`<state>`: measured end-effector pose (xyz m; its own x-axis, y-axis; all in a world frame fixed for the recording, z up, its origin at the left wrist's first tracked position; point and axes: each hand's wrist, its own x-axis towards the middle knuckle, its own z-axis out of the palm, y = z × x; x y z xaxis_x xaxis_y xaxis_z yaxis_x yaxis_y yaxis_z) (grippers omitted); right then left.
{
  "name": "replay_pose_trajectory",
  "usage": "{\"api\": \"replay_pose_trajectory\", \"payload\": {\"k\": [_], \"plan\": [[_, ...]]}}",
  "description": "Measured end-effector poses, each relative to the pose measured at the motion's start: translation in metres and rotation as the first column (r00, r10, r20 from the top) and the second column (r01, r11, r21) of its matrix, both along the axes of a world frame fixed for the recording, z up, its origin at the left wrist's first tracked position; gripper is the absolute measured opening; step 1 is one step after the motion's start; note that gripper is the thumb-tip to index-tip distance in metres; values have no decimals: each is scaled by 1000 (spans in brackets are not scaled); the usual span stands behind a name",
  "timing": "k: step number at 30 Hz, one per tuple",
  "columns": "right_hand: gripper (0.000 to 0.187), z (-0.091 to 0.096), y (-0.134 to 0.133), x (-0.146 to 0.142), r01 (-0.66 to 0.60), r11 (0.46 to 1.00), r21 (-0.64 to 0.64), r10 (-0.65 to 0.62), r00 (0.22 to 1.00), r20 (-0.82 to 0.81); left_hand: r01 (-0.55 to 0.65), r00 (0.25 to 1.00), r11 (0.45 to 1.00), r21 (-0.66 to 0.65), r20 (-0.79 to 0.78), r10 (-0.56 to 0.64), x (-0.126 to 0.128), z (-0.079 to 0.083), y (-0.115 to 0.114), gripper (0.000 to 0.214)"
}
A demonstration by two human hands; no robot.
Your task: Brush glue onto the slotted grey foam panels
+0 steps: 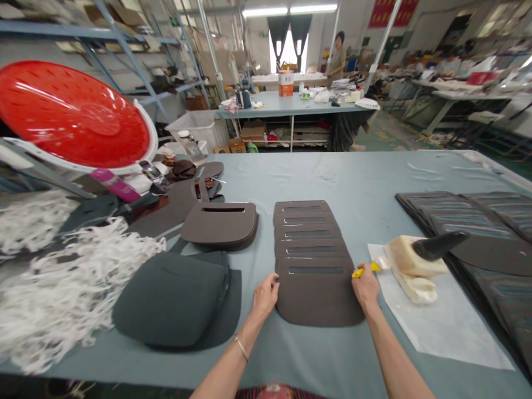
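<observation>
Several dark brown flap-shaped panels, each with a slot near its top, lie overlapped in a stepped row in front of me. My left hand pinches the left edge of the nearest panel. On the opposite edge, my right hand is closed around a small brush with a yellow handle and pale bristles, its fingers against the panel's side. Right of the brush, a cream-coloured, glue-caked block or container with a black cone-like part stands on a white sheet.
Left lie a stack of slotted brown panels, dark green-grey pieces and a heap of white strips. More dark panels are stacked at right. A red basin stands at upper left. A person stands beyond the far table.
</observation>
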<state>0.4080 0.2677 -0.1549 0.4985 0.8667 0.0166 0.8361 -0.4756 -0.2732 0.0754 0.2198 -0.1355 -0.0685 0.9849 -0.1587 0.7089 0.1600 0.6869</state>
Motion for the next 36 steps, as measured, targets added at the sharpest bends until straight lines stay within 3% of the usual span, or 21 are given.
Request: {"api": "replay_pose_trajectory", "payload": {"k": [26,31,36], "plan": [[27,16,0,-8,60,996,-67,-62,998,-15,52,996,995,-90,-74,-58,3,-7,5,22],[25,18,0,-13,25,996,-80,-24,1000,20,34,985,996,-88,-167,-48,10,1,4,21],[25,22,4,-14,-10,996,-93,15,998,54,-3,991,999,-46,-137,-3,11,2,2,20]]}}
